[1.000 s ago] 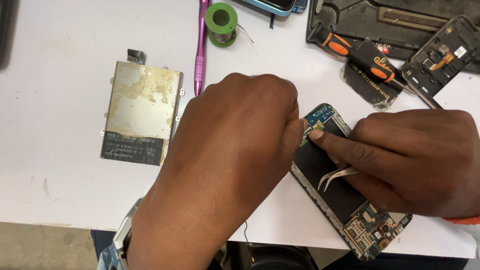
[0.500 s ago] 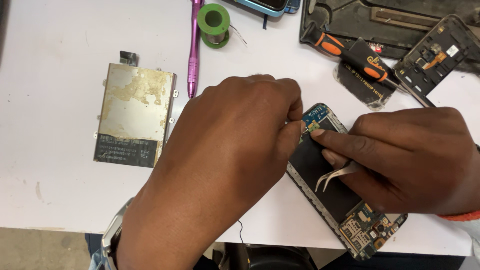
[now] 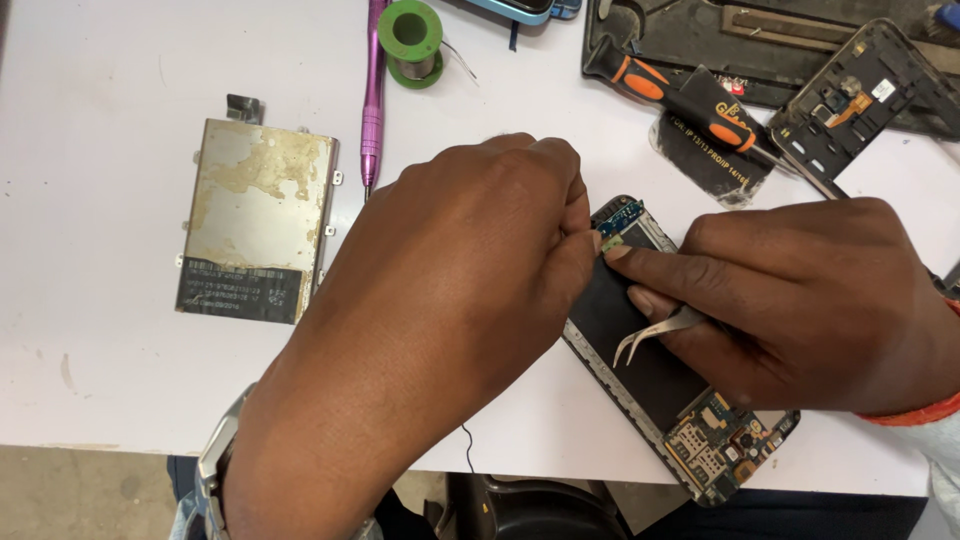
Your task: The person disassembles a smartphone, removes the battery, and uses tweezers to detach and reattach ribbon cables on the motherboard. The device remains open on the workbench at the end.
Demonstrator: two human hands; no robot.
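White workbench [image 3: 100, 80]: the opened phone [image 3: 650, 380] lies at its near edge. My left hand [image 3: 470, 300] pinches narrowly at the phone's top end; my right hand [image 3: 800, 300] presses there, gripping curved tweezers [image 3: 655, 332]. A slip could scratch the exposed board.

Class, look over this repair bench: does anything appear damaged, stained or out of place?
Yes. The metal plate left of the left hand carries blotchy yellowish residue. The opened phone under both hands lies askew, its bare circuit board overhanging the table edge.

White table [image 3: 100, 80]: opened phone [image 3: 660, 370], metal plate [image 3: 255, 220], solder spool [image 3: 412, 40].
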